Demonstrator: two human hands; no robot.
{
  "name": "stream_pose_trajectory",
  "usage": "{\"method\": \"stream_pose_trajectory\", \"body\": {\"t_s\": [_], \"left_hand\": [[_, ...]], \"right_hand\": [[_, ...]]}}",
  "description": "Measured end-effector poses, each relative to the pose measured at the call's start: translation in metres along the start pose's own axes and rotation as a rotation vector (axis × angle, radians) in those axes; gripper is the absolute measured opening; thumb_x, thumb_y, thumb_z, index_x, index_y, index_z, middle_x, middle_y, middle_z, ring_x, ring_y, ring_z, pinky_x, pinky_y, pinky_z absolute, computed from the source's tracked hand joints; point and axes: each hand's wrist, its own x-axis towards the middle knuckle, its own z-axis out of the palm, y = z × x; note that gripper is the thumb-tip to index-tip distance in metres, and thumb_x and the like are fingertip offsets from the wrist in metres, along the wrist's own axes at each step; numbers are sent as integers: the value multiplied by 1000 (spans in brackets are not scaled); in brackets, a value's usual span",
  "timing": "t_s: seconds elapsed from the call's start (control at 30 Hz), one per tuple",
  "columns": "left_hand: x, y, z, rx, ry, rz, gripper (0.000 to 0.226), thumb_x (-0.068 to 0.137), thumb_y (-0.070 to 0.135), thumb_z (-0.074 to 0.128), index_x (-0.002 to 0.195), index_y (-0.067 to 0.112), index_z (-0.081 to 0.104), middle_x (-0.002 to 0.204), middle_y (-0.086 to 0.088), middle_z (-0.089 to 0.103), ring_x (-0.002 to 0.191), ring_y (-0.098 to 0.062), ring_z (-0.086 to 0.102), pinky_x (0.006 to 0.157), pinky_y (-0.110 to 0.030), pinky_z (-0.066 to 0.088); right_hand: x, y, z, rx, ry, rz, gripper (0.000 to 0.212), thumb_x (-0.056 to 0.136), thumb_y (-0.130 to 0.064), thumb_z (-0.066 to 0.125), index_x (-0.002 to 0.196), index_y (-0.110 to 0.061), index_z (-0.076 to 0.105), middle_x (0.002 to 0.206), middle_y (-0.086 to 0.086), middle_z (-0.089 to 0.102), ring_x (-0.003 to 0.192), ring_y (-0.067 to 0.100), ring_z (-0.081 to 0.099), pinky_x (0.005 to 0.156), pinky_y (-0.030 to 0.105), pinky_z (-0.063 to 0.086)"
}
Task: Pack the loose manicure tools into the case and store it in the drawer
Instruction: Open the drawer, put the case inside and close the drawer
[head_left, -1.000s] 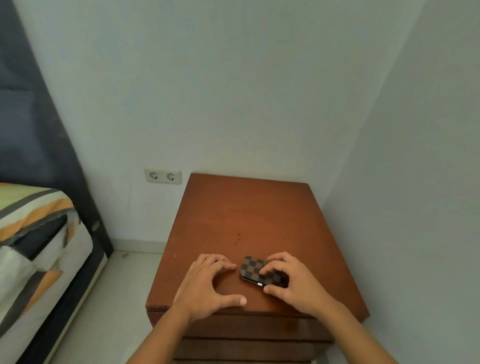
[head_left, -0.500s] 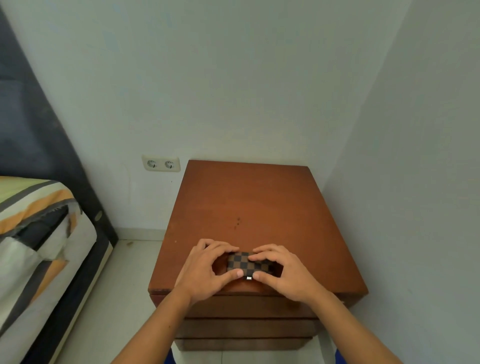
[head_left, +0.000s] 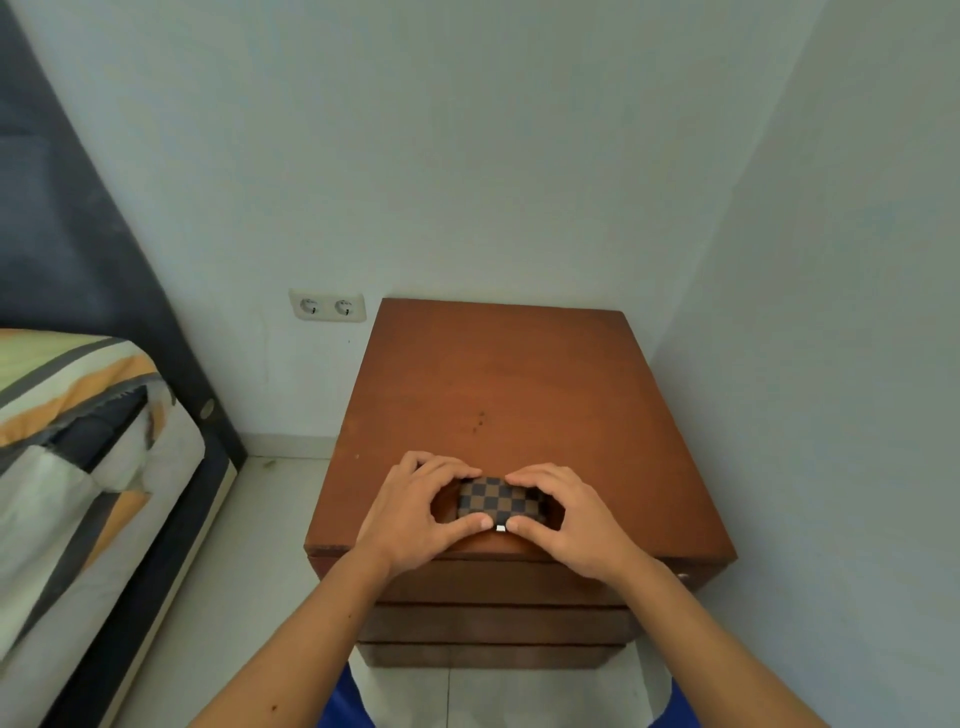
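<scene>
Both hands were on it! The checkered case (head_left: 497, 502) lay flat near the front edge of the desk (head_left: 498, 374), its long axis running left to right, squarely between the left hand (head_left: 415, 512) and right hand (head_left: 566, 519), neither one nearer. Each hand's fingers curled over a short end, thumbs meeting at the small metal clasp (head_left: 500, 528), probably pressing it closed. No loose tools showed. No readable brand or writing on the case. Drawers below sat shut.

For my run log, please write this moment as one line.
hands: left and right both on case | case: closed, on nightstand near front edge | drawers: shut | loose tools: none seen
</scene>
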Motion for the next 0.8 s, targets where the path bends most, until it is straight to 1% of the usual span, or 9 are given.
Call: {"method": "stream_pose_trajectory", "body": {"t_s": [0.1,0.2,0.27,0.43,0.53,0.6,0.67,0.73,0.8], "left_hand": [[-3,6,-4,20,20,12,64,85,76,66,136,38,63,126,28,56,123,-2,43,107,-32,44],[-4,12,-5,17,58,7,67,84,78,64,135,34,63,127,20,61,122,-3,49,103,-34,50],[-12,12,-7,31,107,1,72,82,82,63,134,33,62,131,15,63,122,-5,53,102,-35,52],[-53,-21,-25,187,234,-95,96,67,93,66,137,28,60,142,5,57,132,-18,51,113,-39,40],[-78,-34,-29,217,304,-220,114,60,91,74,148,22,50,153,-3,47,142,-25,42,119,-46,34],[-90,-36,-24,44,339,-386,127,55,82,86,155,22,37,158,-3,40,146,-24,38,122,-47,34],[-98,-36,-16,-240,355,-530,134,51,73,95,157,24,30,154,2,46,142,-20,45,119,-47,40],[-106,-33,-7,-430,365,-575,123,56,62,98,153,24,33,144,7,54,134,-18,53,115,-45,45],[-113,-30,-1,-473,396,-598,106,64,56,94,149,23,40,137,7,59,131,-20,57,113,-46,48]], "right_hand": [[0,-6,-1,-12,6,14,52,88,-54,73,135,-33,65,135,-16,61,130,6,53,113,39,46],[-7,-8,-7,-16,44,19,56,87,-53,76,136,-30,63,137,-14,56,130,8,53,113,39,47],[-19,-1,-16,-63,89,39,64,84,-60,76,139,-32,60,141,-15,53,134,8,49,114,37,45],[-71,32,-46,-313,261,138,95,69,-79,75,146,-27,54,153,-3,49,147,19,39,124,42,32],[-106,51,-54,-311,380,354,114,63,-75,84,155,-25,39,163,3,30,153,26,28,125,47,31],[-120,61,-52,-145,453,511,127,60,-67,92,159,-20,27,163,6,27,151,27,31,124,47,34],[-126,67,-49,72,458,605,131,59,-63,95,160,-17,24,161,7,38,148,27,40,121,49,39],[-130,72,-47,200,456,634,125,62,-61,94,159,-18,28,156,4,49,142,25,50,118,49,44],[-133,74,-43,238,492,666,118,63,-63,92,157,-18,35,151,3,55,138,24,54,116,49,46]]}}
